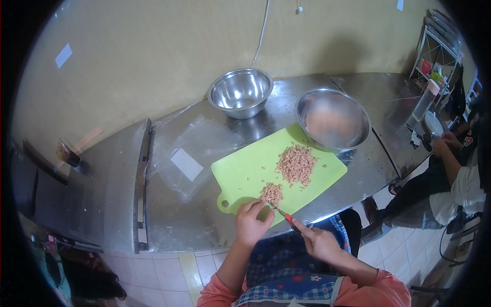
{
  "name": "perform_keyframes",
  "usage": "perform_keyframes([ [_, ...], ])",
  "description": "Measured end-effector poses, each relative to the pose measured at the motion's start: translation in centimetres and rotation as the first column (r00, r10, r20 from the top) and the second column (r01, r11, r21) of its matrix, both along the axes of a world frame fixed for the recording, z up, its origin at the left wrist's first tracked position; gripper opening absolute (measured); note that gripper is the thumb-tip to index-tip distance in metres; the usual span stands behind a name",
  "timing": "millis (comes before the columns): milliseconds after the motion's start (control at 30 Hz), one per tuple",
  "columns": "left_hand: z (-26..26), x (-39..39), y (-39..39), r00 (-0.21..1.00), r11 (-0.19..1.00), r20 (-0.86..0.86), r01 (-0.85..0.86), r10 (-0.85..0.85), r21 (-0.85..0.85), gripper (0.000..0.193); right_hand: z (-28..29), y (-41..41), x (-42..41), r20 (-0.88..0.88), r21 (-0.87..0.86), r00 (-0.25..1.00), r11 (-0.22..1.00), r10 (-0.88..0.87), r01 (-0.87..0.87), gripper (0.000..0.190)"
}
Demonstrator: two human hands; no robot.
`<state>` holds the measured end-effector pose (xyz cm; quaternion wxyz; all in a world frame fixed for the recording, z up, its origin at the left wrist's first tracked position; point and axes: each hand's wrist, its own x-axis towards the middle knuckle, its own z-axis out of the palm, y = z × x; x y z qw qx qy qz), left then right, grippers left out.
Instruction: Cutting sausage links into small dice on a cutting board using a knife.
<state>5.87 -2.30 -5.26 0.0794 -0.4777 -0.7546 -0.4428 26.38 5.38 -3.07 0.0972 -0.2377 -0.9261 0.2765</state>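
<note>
My right hand [322, 241] grips a small knife [289, 218] by its red and black handle. Its blade slants up and left into a small heap of chopped pinkish-brown food pieces [272, 193]. At the near left side of that heap is my left hand [253, 222], with its fingertips close to the blade tip. Whether they pinch any pieces is too small to tell. Both heaps lie on a light green cutting board [241, 169]. The larger heap of chopped pieces [297, 164] is farther back and right, with a few bits scattered around it.
A steel bowl [299, 115] with blurred orange-pink contents overlaps the board's far right corner. Behind stands another steel bowl [241, 92]. A clear plastic bag [203, 142] with a white label lies left on the steel table [184, 226]. At right, a co-worker's hands [441, 144] are near scissors [425, 141].
</note>
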Motion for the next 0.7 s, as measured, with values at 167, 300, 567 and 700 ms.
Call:
perform_keyframes([
  [167, -0.5, 0.1, -0.1, 1.000, 0.999, -0.026, -0.013, 0.012, -0.040, 0.023, -0.1, -0.1, -1.1, -0.004, -0.018, 1.000, 1.000, -0.011, 0.010, 0.062],
  [300, -0.7, 0.1, 0.1, 0.999, 0.997, -0.042, -0.030, 0.027, -0.069, 0.021, -0.3, -0.3, -1.3, -0.026, -0.015, 0.999, 1.000, -0.020, 0.019, 0.063],
  [567, -0.7, -0.2, 0.6, 0.997, 0.995, -0.023, -0.073, 0.072, -0.074, 0.012, 0.9, -0.2, 1.4, 0.081, -0.026, 0.997, 1.000, -0.008, 0.010, 0.062],
  [700, -0.7, -0.3, 0.5, 0.998, 0.998, 0.022, -0.056, 0.057, -0.032, 0.009, 0.9, 0.1, 1.0, -0.058, -0.042, 0.998, 0.999, -0.008, 0.005, 0.059],
])
